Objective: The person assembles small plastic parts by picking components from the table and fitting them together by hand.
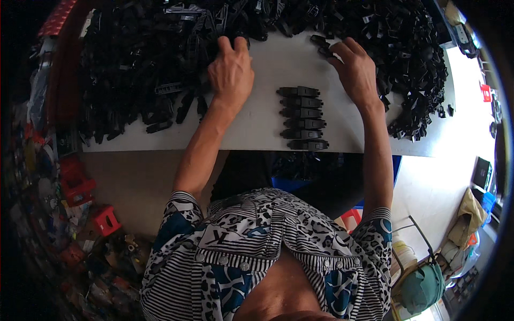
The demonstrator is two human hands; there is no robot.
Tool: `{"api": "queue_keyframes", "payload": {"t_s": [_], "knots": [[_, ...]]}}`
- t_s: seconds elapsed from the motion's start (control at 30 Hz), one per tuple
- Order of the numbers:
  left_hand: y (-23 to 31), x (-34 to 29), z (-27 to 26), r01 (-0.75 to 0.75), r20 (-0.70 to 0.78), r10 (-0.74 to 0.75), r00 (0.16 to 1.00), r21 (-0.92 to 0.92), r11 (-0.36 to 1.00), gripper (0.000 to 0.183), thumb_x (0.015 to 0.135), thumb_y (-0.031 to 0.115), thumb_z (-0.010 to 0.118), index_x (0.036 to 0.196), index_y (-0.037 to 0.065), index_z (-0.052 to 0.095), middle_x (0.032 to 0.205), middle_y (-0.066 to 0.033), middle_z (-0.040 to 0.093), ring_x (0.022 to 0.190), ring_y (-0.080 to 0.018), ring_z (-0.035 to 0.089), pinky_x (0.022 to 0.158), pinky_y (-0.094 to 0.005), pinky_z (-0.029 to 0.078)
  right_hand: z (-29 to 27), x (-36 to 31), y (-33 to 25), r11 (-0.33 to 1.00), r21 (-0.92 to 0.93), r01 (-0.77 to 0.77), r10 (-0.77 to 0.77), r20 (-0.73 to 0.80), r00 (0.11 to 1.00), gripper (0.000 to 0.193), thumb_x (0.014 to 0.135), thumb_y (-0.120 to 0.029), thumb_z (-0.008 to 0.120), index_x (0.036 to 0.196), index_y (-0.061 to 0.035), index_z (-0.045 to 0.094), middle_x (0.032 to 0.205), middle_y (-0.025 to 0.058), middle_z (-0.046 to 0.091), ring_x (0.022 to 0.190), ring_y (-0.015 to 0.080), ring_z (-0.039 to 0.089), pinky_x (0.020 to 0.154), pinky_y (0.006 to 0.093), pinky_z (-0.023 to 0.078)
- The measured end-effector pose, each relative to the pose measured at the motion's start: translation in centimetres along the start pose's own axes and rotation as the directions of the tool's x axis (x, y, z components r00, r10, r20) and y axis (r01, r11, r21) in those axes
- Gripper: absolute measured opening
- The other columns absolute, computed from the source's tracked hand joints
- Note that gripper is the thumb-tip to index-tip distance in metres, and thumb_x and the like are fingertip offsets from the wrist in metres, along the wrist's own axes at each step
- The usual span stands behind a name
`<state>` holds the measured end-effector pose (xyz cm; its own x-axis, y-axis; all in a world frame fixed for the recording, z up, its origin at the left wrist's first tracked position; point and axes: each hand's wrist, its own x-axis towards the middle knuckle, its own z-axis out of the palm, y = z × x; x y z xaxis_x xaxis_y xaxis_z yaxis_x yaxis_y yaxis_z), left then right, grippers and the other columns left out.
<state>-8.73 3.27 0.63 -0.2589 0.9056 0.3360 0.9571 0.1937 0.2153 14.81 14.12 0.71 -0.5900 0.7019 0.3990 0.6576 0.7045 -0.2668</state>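
My left hand (231, 69) is over the near edge of a heap of long black plastic parts (176, 59), fingers curled down. Its fingertips are hidden among the dark pieces, so what they grip does not show. To the right, my right hand (353, 69) has thumb and forefinger closed on a small black plastic part (324, 52) beside the right-hand heap of small black pieces (409, 59). Between my forearms, several black plastic pieces (301, 113) lie crosswise in a neat column on the white table (257, 120).
The table's front edge runs just before my body. Below it is a blue container (289, 184) with black pieces. Red plastic stools (107, 220) and clutter are on the floor at left. A green bag (422, 289) and a metal-framed cart (423, 235) stand at lower right.
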Motion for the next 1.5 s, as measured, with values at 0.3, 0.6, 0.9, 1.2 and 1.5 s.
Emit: {"api": "queue_keyframes", "payload": {"t_s": [0.3,0.6,0.9,1.2,1.5], "knots": [[0.8,-0.1,1.9,-0.074,0.101,0.094,0.99,-0.189,0.979,0.037,0.082,0.003,0.072,0.117,0.005,0.058,0.098,-0.0146,0.059,0.092,-0.0315,0.068,0.073,-0.0428,0.056,1.6,0.2,-0.5,0.999,-0.031,-0.01,0.013,0.105,0.994,0.023,0.082,-0.002,0.064,0.104,-0.003,0.065,0.099,0.012,0.06,0.091,0.0316,0.064,0.077,0.0418,0.055],[2.6,1.5,1.1,0.106,0.323,0.1,0.941,-0.562,0.82,0.037,0.076,-0.004,0.07,0.112,0.001,0.063,0.092,-0.0148,0.062,0.075,-0.0281,0.064,0.067,-0.0376,0.053,1.0,-1.3,-1.4,0.588,0.782,-0.207,0.138,0.155,0.978,0.029,0.085,0.007,0.06,0.112,-0.0027,0.064,0.096,0.0061,0.06,0.084,0.0169,0.066,0.061,0.0329,0.054],[3.0,0.4,3.0,0.025,0.121,0.063,0.991,-0.614,0.789,0.026,0.069,0.001,0.083,0.093,0.004,0.071,0.092,-0.0065,0.066,0.083,-0.0195,0.066,0.074,-0.0312,0.052,0.8,-2.3,-0.5,0.962,0.271,0.026,-0.055,0.098,0.994,0.023,0.081,-0.007,0.072,0.098,-0.0012,0.057,0.094,0.0159,0.063,0.085,0.0375,0.065,0.072,0.0425,0.053],[2.8,-0.6,2.9,-0.049,0.073,0.104,0.992,-0.534,0.844,0.028,0.067,-0.002,0.083,0.092,0.002,0.072,0.092,-0.008,0.066,0.082,-0.0237,0.066,0.071,-0.0342,0.052,1.2,-1.3,-1.8,0.941,0.328,0.088,-0.121,0.082,0.989,0.018,0.083,-0.01,0.07,0.095,-0.0022,0.058,0.09,0.0133,0.061,0.079,0.0353,0.064,0.071,0.0425,0.051],[2.6,-0.6,2.6,-0.192,-0.024,0.211,0.977,-0.528,0.828,0.025,0.063,-0.004,0.081,0.086,-0.001,0.07,0.085,-0.0104,0.065,0.083,-0.0264,0.066,0.069,-0.0359,0.052,1.1,-0.9,-1.7,0.923,0.268,0.276,-0.304,0.068,0.95,0.019,0.078,-0.008,0.07,0.092,-0.0014,0.058,0.094,0.0115,0.058,0.092,0.0337,0.061,0.073,0.0436,0.05]]}}
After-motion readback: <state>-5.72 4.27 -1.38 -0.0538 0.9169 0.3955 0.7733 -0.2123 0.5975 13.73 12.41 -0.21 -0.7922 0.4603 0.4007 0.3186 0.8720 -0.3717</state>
